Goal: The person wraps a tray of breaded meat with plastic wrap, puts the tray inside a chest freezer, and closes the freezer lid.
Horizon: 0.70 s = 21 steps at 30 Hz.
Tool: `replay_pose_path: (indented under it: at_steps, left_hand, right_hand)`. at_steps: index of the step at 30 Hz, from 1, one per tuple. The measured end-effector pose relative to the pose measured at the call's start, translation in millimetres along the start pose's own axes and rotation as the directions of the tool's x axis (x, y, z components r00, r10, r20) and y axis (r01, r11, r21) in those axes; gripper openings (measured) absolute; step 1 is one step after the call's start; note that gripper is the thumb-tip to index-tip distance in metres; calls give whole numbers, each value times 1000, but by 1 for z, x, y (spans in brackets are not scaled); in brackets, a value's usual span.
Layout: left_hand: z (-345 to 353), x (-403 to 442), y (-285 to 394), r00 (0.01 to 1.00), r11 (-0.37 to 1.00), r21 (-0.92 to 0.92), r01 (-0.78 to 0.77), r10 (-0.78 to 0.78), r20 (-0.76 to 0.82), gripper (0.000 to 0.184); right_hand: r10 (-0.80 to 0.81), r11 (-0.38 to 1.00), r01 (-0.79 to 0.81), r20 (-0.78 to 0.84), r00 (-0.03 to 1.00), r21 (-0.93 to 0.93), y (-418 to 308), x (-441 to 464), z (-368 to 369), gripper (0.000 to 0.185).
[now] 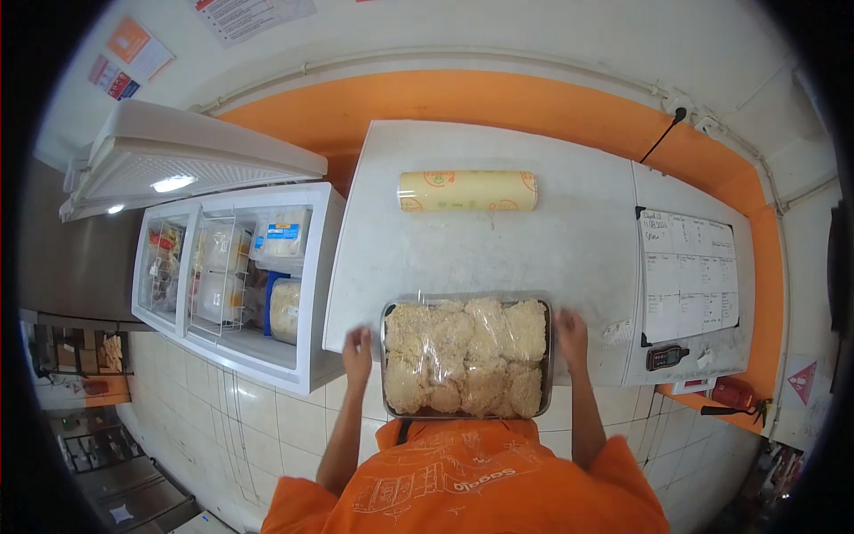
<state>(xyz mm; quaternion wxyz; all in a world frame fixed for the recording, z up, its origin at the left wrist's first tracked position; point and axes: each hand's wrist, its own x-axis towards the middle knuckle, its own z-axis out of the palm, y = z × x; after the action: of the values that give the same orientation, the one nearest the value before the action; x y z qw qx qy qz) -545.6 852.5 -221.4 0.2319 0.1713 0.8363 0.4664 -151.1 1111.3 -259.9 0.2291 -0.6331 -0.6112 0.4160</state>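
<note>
A dark metal tray sits at the front edge of the white worktop, close to my body. Inside lie several pale breaded pieces in rows, with clear, shiny plastic film stretched over them. To the tray's left is my left hand, fingers loosely bent, slightly apart from the rim and holding nothing I can see. My right hand is close by the right rim with its fingers partly spread; contact with the rim cannot be made out. Farther back on the worktop lies a large roll of cling film.
At left, a chest freezer stands with its lid raised, packed bags and wire baskets inside. A whiteboard with written sheets and a small dark handheld device lie at right. A red fire extinguisher is below.
</note>
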Motion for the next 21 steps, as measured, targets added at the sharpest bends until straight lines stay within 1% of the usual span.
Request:
replay_pose_path:
  at_steps: [1, 2, 3, 4, 5, 6, 7, 8, 10, 11, 13, 14, 16, 17, 19, 20, 21]
  left_hand:
    - [-6, -28, -7, 971, 966, -110, 232, -223, 92, 37]
    - [-10, -46, -29, 957, 967, -8, 255, -251, 147, 40]
    - [-11, -57, -32, 939, 960, 91, 266, -279, 200, 43]
    - [-1, -68, -33, 978, 992, 30, 124, -127, 166, 44]
    - [2, -72, -33, 977, 992, 31, 124, -127, 171, 44]
    - [6, -73, -28, 986, 994, -75, 73, -61, 154, 42]
    - [9, -73, -21, 992, 983, -184, 14, 10, 130, 41]
    - [11, -74, -14, 993, 978, -208, -35, 57, 102, 40]
    - [11, -70, -5, 990, 974, -212, -84, 106, 90, 40]
    - [5, -77, -6, 990, 976, -197, -96, 115, 85, 39]
    - [1, -80, -6, 988, 977, -184, -112, 129, 84, 38]
    - [2, -79, -5, 988, 979, -170, -115, 130, 79, 38]
    - [-3, -81, 10, 985, 968, -205, -147, 163, 62, 38]
    - [-6, -83, 17, 982, 957, -233, -172, 186, 40, 37]
    - [-15, -82, 29, 981, 950, -255, -177, 192, 34, 37]
    - [-22, -83, 40, 976, 944, -266, -198, 215, 36, 37]
    - [-27, -84, 53, 971, 936, -276, -218, 238, 40, 37]
  right_hand:
    - [55, 998, -56, 68, 996, 7, 9, -33, -9, 37]
    - [112, 993, -115, 136, 984, 8, 11, -61, -18, 36]
    - [120, 993, -122, 141, 983, 6, 11, -78, -18, 36]
    - [70, 998, -69, 156, 985, -10, 9, -91, -17, 33]
    - [20, 1000, -16, 169, 985, -25, 8, -103, -15, 37]
    - [-42, 995, 34, 84, 996, 95, 3, -108, -7, 39]
    - [-48, 994, 40, 73, 996, 98, -4, -111, -7, 39]
    - [-85, 993, 79, 62, 994, 92, -12, -112, -9, 39]
    - [-157, 986, 155, 31, 987, 57, -14, -105, -10, 38]
    - [-158, 986, 156, 24, 987, 61, -11, -108, -12, 38]
    - [-185, 974, 180, 24, 982, 135, -15, -107, -14, 38]
    - [-190, 973, 187, 11, 982, 137, -17, -106, -16, 38]
    - [-230, 965, 232, -29, 973, 121, -44, -118, -31, 38]
    - [-231, 965, 232, -28, 973, 118, -56, -123, -37, 38]
    - [-188, 966, 191, -34, 982, 177, -82, -130, -53, 38]
    - [-149, 973, 151, -29, 988, 172, -96, -133, -65, 41]
    - [-152, 973, 155, -32, 988, 169, -111, -137, -74, 41]
